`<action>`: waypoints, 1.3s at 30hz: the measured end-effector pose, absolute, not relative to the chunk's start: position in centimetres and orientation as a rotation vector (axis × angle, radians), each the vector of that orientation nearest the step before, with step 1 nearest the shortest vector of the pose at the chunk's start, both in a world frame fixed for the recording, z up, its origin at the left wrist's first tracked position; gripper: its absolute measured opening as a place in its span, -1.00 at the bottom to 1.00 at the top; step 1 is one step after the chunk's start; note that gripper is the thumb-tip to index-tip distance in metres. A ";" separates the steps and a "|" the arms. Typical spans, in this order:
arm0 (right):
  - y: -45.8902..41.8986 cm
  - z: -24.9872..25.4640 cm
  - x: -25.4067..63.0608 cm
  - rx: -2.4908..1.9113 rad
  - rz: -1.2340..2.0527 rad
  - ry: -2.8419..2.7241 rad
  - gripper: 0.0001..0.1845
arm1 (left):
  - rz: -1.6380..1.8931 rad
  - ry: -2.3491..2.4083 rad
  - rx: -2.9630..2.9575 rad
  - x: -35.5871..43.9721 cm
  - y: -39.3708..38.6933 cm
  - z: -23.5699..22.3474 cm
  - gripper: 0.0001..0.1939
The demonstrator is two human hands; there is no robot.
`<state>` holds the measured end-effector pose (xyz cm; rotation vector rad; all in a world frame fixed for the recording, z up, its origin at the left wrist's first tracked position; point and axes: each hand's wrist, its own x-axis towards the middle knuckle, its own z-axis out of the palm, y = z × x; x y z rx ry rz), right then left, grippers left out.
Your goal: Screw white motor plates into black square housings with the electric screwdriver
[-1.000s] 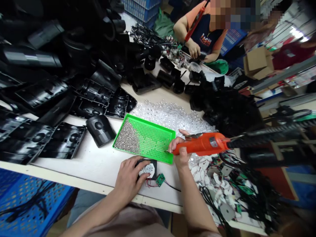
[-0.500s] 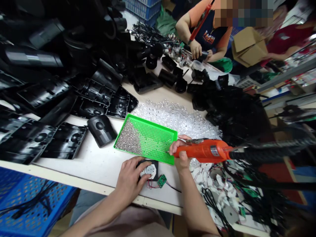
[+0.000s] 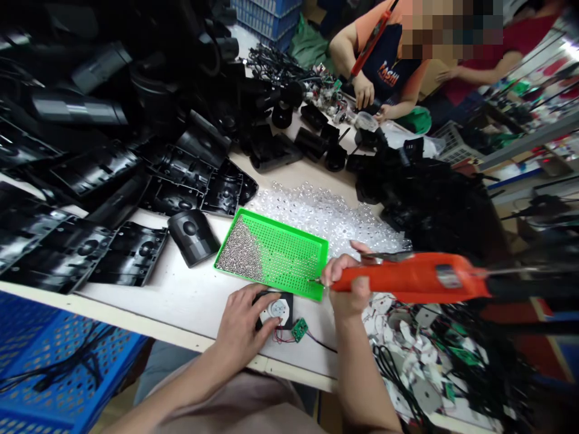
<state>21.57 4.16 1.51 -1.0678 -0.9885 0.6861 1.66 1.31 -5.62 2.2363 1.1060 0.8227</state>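
My right hand (image 3: 348,283) is wrapped round an orange electric screwdriver (image 3: 407,278), held nearly level, its bit pointing left over a green perforated tray (image 3: 294,256). A heap of small screws (image 3: 239,253) fills the tray's left side, with more scattered to the right. On the table in front of the tray, my left hand (image 3: 246,316) grips a square black part with a white round centre (image 3: 279,311) between thumb and fingers. Thin wires run from it to a small green circuit board (image 3: 299,330) lying beside it.
Black plastic housings (image 3: 192,238) crowd the left and back. Clear plastic pieces (image 3: 325,211) lie behind the tray; white parts and cables (image 3: 416,343) pile up at right. A blue crate (image 3: 58,374) stands below left. Across the table a co-worker (image 3: 384,66) handles a red screwdriver.
My right hand and the orange screwdriver have shifted right a little, and the bit now shows over the tray's right end. My left hand stays on the black part.
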 end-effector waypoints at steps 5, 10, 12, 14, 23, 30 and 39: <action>2.4 5.3 19.7 -0.986 0.778 -1.004 -0.46 | 0.915 1.120 2.208 1.1 1.0 -4.6 -0.53; 0.6 6.3 16.8 -0.839 0.944 -0.952 -0.50 | 1.053 0.993 2.217 0.8 0.9 -2.9 -0.66; 0.2 6.4 16.0 -0.820 0.972 -0.935 -0.50 | 1.051 0.952 2.186 0.9 0.9 -2.4 -0.72; 0.0 6.5 15.5 -0.803 0.998 -0.913 -0.48 | 1.068 0.941 2.139 1.0 0.8 -2.0 -0.78; -0.6 6.7 14.7 -0.733 1.062 -0.884 -0.48 | 1.090 0.916 2.035 0.8 0.2 -2.3 -0.80; -1.2 6.7 14.6 -0.739 1.054 -0.883 -0.45 | 1.074 0.852 1.903 0.9 -0.6 -3.4 -0.73; -1.8 6.6 14.9 -0.772 1.063 -0.940 -0.47 | 1.094 0.854 1.974 0.9 -0.6 -3.2 -0.85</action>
